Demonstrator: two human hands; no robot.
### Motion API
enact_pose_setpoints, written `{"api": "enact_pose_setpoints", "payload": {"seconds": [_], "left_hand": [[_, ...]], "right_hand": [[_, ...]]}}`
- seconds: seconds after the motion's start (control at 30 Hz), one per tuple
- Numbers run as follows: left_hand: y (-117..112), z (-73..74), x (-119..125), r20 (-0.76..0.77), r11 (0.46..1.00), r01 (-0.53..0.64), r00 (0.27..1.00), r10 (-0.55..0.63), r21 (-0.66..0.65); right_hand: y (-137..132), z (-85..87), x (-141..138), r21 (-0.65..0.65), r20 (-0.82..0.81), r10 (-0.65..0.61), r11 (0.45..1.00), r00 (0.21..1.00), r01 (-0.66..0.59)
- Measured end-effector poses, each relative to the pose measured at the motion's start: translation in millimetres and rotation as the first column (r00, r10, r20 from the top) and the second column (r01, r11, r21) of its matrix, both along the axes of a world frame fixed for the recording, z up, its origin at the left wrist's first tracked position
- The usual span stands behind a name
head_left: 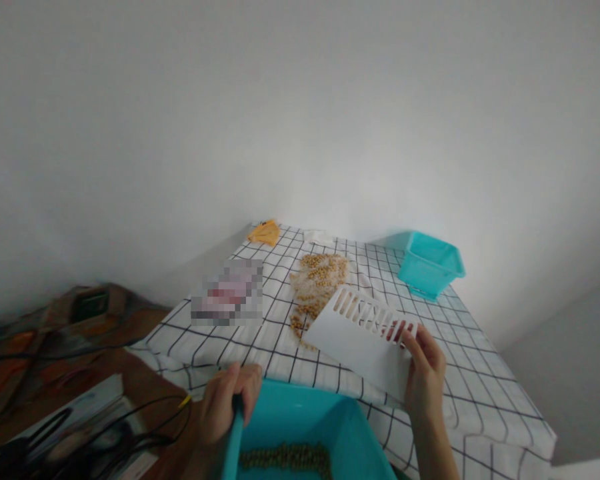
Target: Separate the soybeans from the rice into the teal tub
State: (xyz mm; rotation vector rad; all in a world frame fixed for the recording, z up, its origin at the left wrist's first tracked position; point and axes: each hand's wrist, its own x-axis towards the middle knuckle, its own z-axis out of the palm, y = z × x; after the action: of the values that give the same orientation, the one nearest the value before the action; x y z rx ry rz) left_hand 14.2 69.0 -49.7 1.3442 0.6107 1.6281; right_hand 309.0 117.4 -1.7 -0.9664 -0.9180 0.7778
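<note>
My left hand is closed on the rim of a teal bin at the table's near edge; yellow beans lie in its bottom. With my right hand I grip the corner of a white slotted plastic scoop, tilted above the checked tablecloth. The scoop's far edge reaches a loose pile of the same yellow beans spread on the cloth.
A second, smaller teal bin stands at the far right of the table. A blurred pink packet lies left of the beans, an orange cloth at the far edge. Black cables and clutter cover the brown surface at left.
</note>
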Motion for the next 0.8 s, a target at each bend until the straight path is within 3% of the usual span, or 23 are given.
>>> {"api": "enact_pose_setpoints", "payload": {"seconds": [0.27, 0.53, 0.8], "left_hand": [[2.0, -1.0, -1.4, -0.022, 0.999, 0.007, 1.000, -0.007, 0.031], [1.0, 2.8, 4.3, 0.003, 0.997, -0.058, 0.998, 0.057, 0.042], [2.3, -3.3, 4.9, 0.046, 0.996, -0.076, 0.996, 0.074, 0.052]], "right_hand": [[0.2, -1.6, 1.2, -0.029, -0.014, 0.012, 1.000, 1.000, -0.012], [-2.2, 1.1, -0.6, -0.017, -0.005, -0.014, 1.000, 1.000, 0.014], [0.6, 0.1, 1.2, -0.029, 0.002, -0.028, 0.999, 1.000, 0.028]]}}
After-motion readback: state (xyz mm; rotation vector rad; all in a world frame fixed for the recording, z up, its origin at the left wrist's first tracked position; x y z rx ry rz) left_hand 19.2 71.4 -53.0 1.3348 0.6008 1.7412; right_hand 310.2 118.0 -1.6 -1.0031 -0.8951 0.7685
